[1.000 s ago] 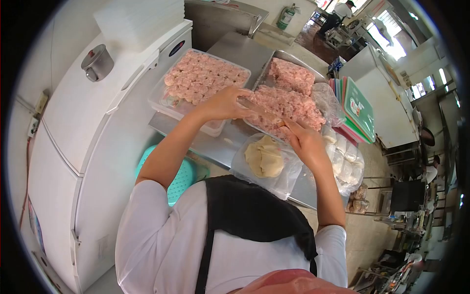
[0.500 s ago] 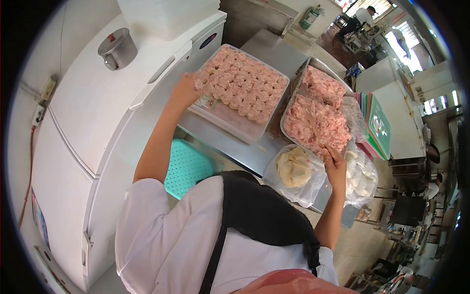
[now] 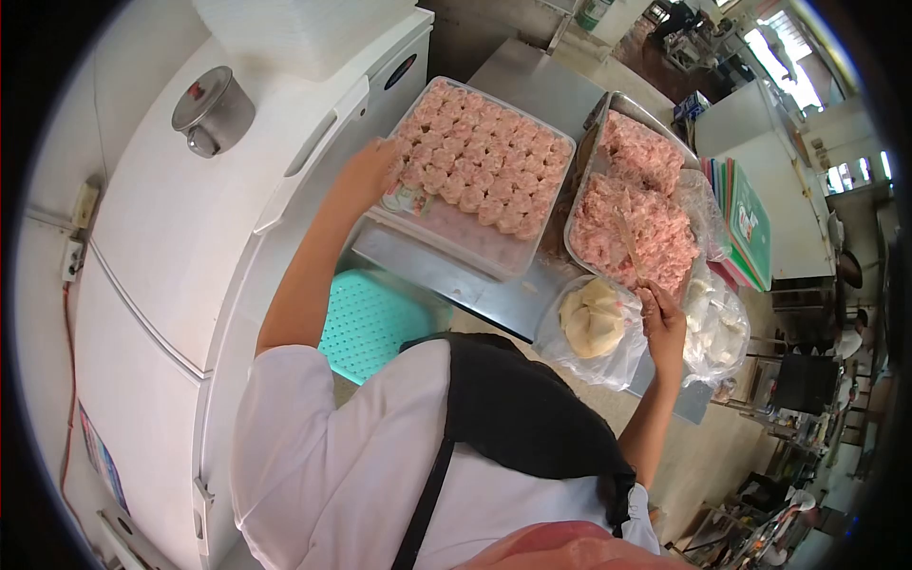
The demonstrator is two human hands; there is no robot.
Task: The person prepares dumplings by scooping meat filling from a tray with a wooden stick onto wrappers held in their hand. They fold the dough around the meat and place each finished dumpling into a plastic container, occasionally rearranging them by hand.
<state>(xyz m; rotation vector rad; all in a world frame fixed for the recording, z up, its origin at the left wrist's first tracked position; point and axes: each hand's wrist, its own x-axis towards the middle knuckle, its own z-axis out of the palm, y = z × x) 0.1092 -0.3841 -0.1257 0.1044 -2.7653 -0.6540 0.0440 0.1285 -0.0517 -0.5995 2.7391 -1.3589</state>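
Observation:
My left hand (image 3: 373,173) is at the left edge of a plastic tray (image 3: 456,249) holding rows of meat-filled dumplings (image 3: 484,161). Its fingers touch the dumplings at the corner, and what they hold is too small to make out. My right hand (image 3: 662,321) is closed around the handle of a thin spatula (image 3: 628,236), whose blade lies on the pink ground meat (image 3: 636,223) in a metal pan (image 3: 570,214). Just left of that hand, a stack of round wrappers (image 3: 591,319) rests on a plastic bag.
A lidded metal pot (image 3: 214,112) stands on the white freezer (image 3: 142,247) at the left. Below the steel table (image 3: 427,275) is a turquoise perforated stool (image 3: 366,323). Colored boards (image 3: 746,223) and a plastic bag with pale contents (image 3: 714,328) are at the right.
The view has shifted slightly, so the trays appear lower and further right. My right hand still grips the spatula at the meat; my left hand remains at the dumpling tray's edge.

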